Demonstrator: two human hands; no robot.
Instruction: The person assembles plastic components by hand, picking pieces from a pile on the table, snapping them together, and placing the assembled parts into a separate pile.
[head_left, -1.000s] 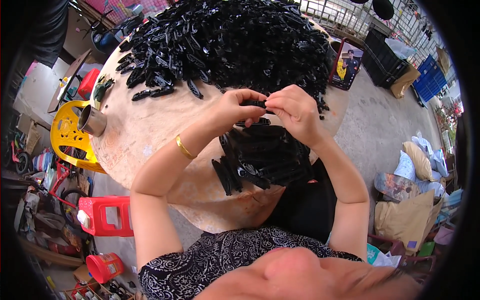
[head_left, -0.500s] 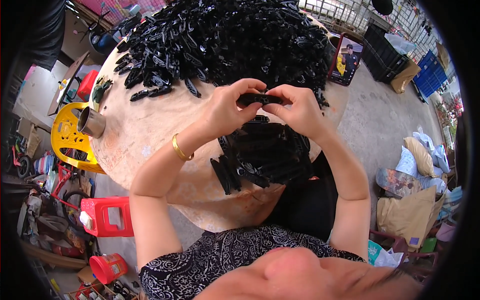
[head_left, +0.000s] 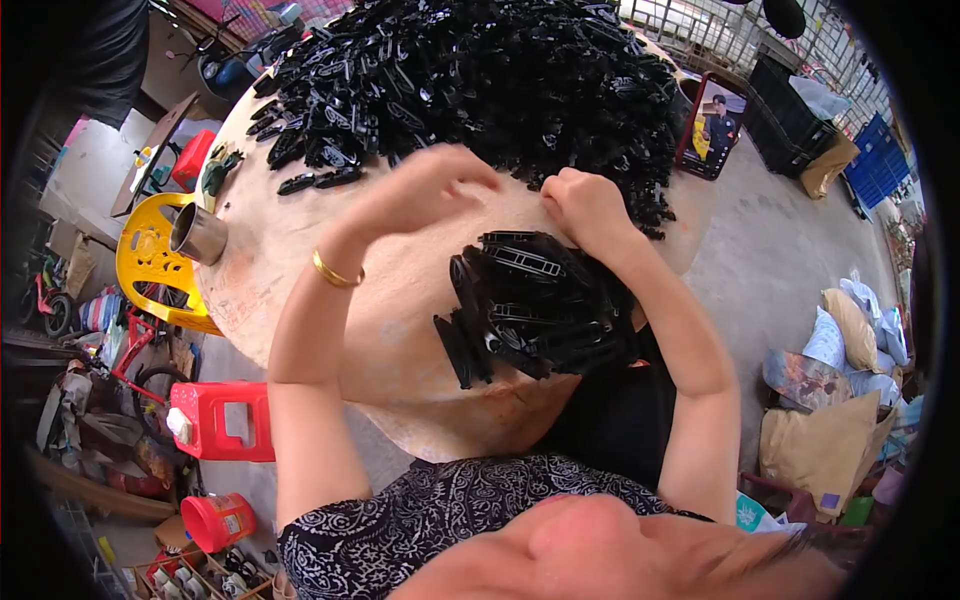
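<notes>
Head view.

Item, black plastic pieces, slender and elongated, glossy. Main lot: a broad heap (head_left: 480, 80) across the far part of the cloth-covered surface (head_left: 405, 295). Second lot: a compact stack (head_left: 545, 310) at the near edge, pieces laid roughly side by side.

Handling, by judgement: each piece light, rigid and rather slick; narrow openwork frames, where present, may crack or catch on neighbours in the heap. Best hold: thumb and fingertips across the long sides at mid-length, or one end to each hand.

Item, left hand (head_left: 425, 192), with gold bracelet (head_left: 336, 270): raised over the surface near the heap's front edge; motion-blurred; grip loosely spread, fingers half-curled, no piece visible in it.

Item, right hand (head_left: 590, 212): between heap and stack; fingers curled inward, tips gathered; whether the grip pinches a piece cannot be told. Contact with the stack likewise unclear.

Adjacent: metal cup (head_left: 198, 235), left rim of the surface; smartphone (head_left: 711, 125), propped up beside the heap's right side, screen lit.
</notes>
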